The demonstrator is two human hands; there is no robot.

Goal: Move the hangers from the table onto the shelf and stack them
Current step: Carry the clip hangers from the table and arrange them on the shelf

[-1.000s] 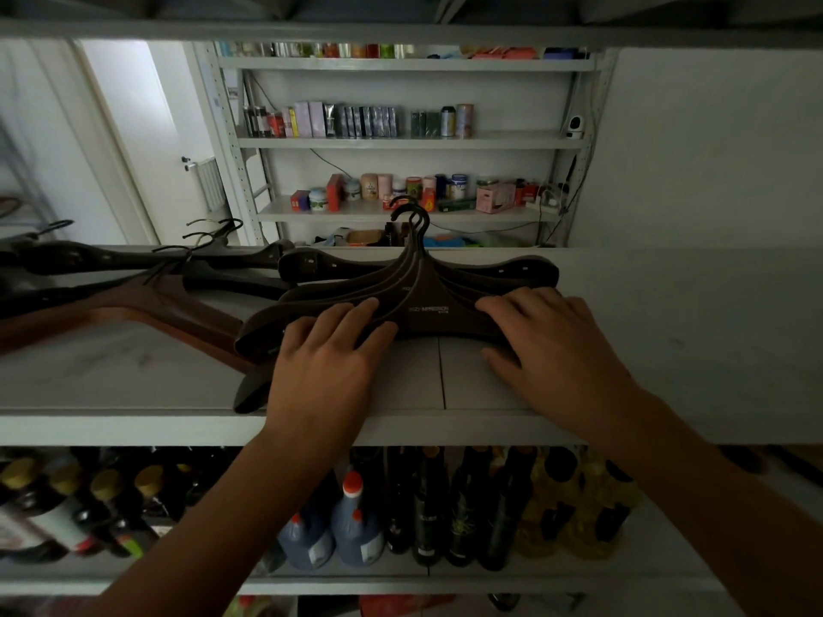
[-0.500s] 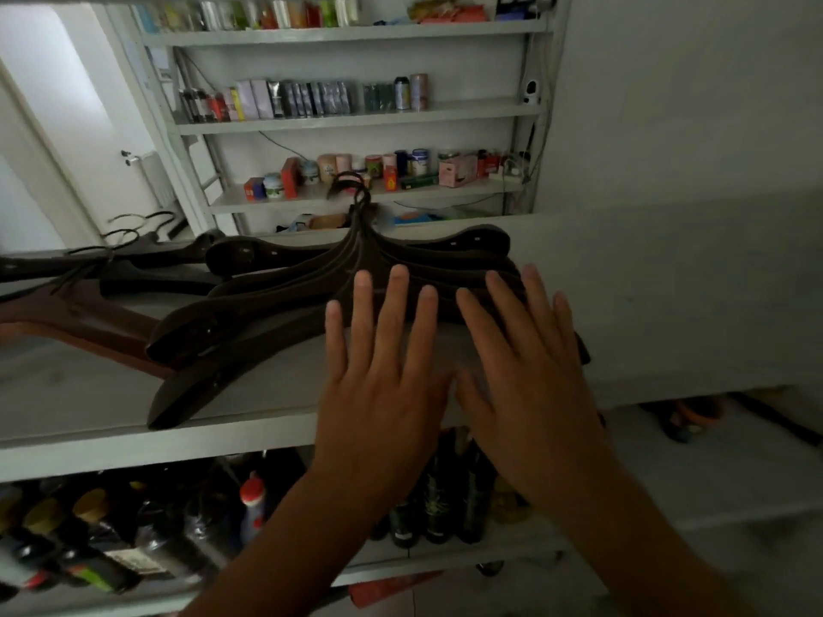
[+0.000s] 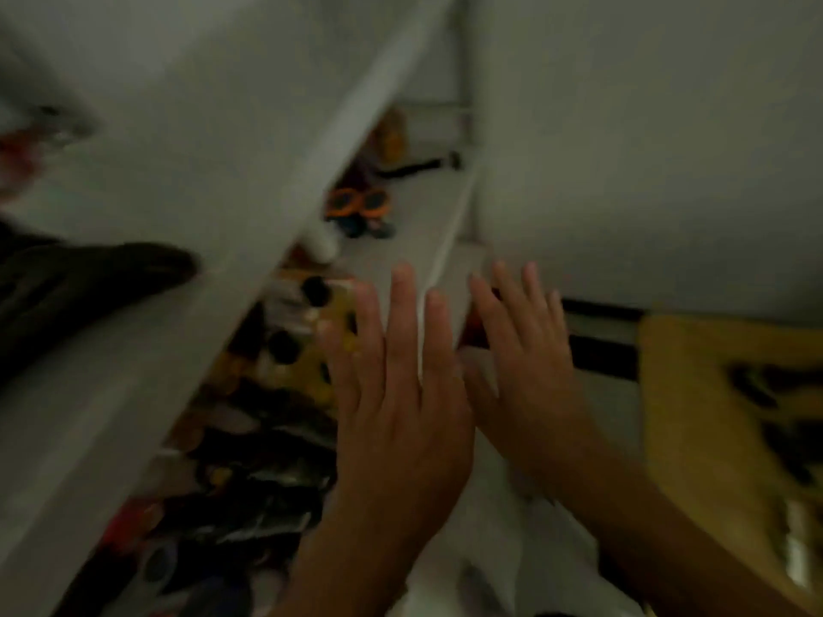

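Note:
The view is blurred and tilted. The dark hangers [image 3: 89, 278] lie on the white shelf [image 3: 147, 371] at the far left, only one end of the stack showing. My left hand [image 3: 396, 385] and my right hand [image 3: 530, 362] hover side by side in the middle, to the right of the shelf edge, fingers spread, palms down, holding nothing and touching no hanger.
Dark bottles [image 3: 267, 460] and yellow ones fill the lower shelf under the hangers. An orange and black object [image 3: 360, 207] lies further back on that level. A yellow patterned thing [image 3: 730, 416] is at the right. A white wall [image 3: 645, 149] stands behind.
Both hands have lifted off the hanger stack and drawn back to the right. The camera has swung right and tilted, pushing the hangers to the left edge.

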